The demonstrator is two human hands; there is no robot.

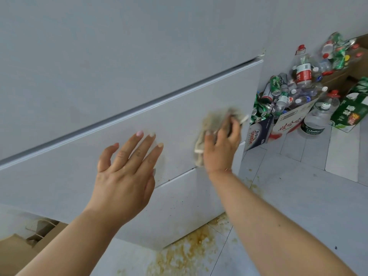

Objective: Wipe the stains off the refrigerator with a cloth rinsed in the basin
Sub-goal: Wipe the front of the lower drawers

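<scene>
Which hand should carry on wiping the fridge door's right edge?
Right: the right hand grips the cloth against the refrigerator there; the left hand is open, holding nothing.

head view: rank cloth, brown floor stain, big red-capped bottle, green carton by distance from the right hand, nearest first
1. cloth: gripped in the right hand, against the refrigerator door.
2. brown floor stain: below the hand, at the refrigerator's base.
3. big red-capped bottle: up and to the right, in the bottle pile.
4. green carton: far right, on the floor.
</scene>
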